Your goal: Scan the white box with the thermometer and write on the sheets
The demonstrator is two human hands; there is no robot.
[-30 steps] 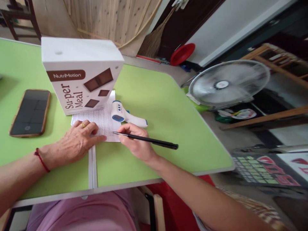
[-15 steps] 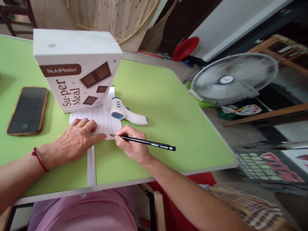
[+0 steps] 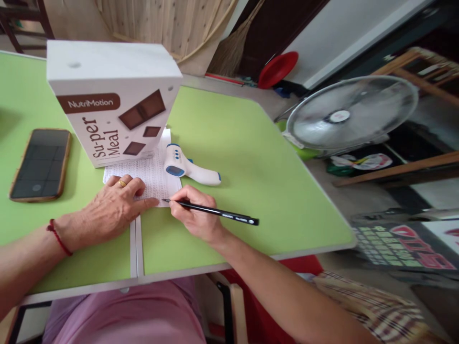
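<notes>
A black pen [image 3: 222,213] is pinched in my right hand [image 3: 196,212], its tip at the lower right part of a sheet of paper [image 3: 154,179] covered in small writing. My left hand [image 3: 113,205] lies on the sheet's lower left part, fingers partly bent and thumb stretched toward the pen tip. On the sheet's far part stands a white NutriMotion box [image 3: 114,105], hiding some of it. A white and blue infrared thermometer [image 3: 191,169] rests on the sheet's right edge, its handle reaching onto the table.
The green table [image 3: 229,134] has a seam strip near my left hand. A phone in a brown case [image 3: 41,165] lies at the left. Beyond the table's right edge is a round fan [image 3: 351,114]; a red basin [image 3: 278,70] is farther back.
The pen's rear end has shifted slightly left, and its tip has moved a little left on the sheet. My left hand stays in place.
</notes>
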